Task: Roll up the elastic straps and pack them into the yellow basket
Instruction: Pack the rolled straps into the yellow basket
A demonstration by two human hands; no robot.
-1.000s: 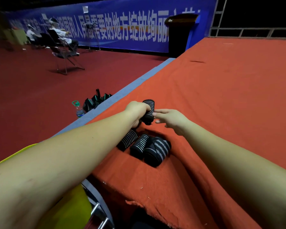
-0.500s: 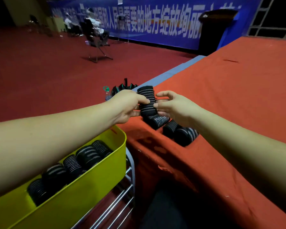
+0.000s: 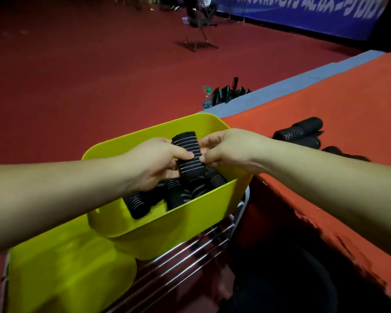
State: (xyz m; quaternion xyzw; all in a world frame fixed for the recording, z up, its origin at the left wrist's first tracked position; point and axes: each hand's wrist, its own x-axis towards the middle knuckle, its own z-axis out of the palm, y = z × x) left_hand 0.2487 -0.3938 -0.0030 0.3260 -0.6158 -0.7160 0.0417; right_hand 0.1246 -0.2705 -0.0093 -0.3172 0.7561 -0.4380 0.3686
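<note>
A rolled black strap with thin white stripes [image 3: 188, 154] stands upright over the yellow basket [image 3: 196, 213]. My left hand [image 3: 154, 161] grips it from the left, thumb across its front. My right hand [image 3: 226, 147] pinches its right side with the fingertips. Several rolled straps [image 3: 174, 195] lie inside the basket beneath it. More rolled straps [image 3: 300, 133] lie on the orange cloth of the table to the right.
The basket sits on a metal wire rack [image 3: 190, 263] beside the orange-covered table [image 3: 325, 105]. A second yellow container [image 3: 61, 274] is at the lower left. A water bottle [image 3: 207, 98] and black items [image 3: 230, 91] stand on the red floor. A chair [image 3: 198, 26] is far back.
Both hands carried the rolled strap from over the orange table leftward to above the yellow basket. The view swung left and down with them.
</note>
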